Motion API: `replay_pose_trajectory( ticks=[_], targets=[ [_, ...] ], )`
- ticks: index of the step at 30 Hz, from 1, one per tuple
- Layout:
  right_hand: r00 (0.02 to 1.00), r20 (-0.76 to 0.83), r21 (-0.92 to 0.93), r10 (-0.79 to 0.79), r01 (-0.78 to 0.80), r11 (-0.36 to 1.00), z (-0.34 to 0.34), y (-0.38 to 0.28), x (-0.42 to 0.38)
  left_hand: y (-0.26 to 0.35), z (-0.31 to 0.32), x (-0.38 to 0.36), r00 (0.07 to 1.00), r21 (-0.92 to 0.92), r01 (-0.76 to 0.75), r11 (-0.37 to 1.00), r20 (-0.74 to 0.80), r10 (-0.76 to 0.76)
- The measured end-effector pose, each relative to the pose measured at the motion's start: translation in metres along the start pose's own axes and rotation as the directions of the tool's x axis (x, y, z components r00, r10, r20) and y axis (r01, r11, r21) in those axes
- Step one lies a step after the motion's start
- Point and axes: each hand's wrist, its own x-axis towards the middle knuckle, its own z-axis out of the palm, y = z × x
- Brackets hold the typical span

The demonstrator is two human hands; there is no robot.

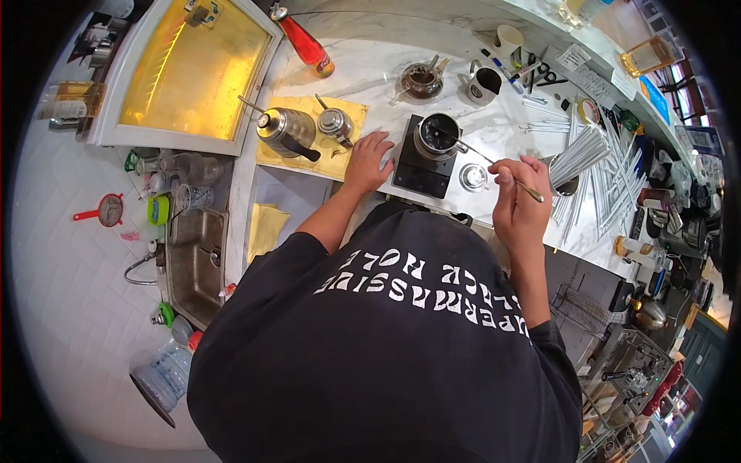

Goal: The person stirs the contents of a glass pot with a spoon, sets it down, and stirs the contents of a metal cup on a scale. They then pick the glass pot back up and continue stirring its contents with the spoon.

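Observation:
My right hand [523,202] is closed around the handle of a long metal spoon [486,159]. The spoon's far end reaches into a small metal pot [457,148] with dark contents. That pot stands on a black scale [421,179], and a round metal lid [473,177] lies to its right. Near the counter's front edge rests my left hand [370,160], fingers apart and holding nothing, just left of the scale. Left of it, a steel kettle [285,130] and a smaller metal pot [335,122] sit on a yellow cloth [274,160].
Behind the scale are a glass teapot [421,83] and a metal pitcher [484,85]. A red bottle [306,45] stands at the back left. Many wrapped straws [583,158] spread across the right. A sink [193,270] lies at the left.

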Motion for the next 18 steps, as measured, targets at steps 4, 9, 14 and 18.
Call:
replay_pose_trajectory(
  ticks=[4,9,14,18],
  targets=[
    [0.993,-0.115,0.032,0.0,0.004,0.999,-0.006,0.002,-0.004,0.001,0.0,0.0,1.0,0.008,0.001,1.0,0.001,-0.001],
    [0.988,-0.155,0.049,-0.005,0.013,0.999,-0.011,0.006,-0.011,0.0,0.0,0.001,1.0,0.006,-0.005,1.0,0.001,0.005],
    [0.968,-0.244,0.08,0.057,-0.038,0.996,-0.01,0.007,-0.016,0.0,0.001,0.0,1.0,-0.005,-0.022,1.0,-0.013,0.022],
    [0.902,-0.363,0.157,0.232,-0.186,0.97,-0.017,0.015,-0.021,0.001,-0.003,0.001,1.0,0.004,-0.025,1.0,0.001,0.025]
  ],
)
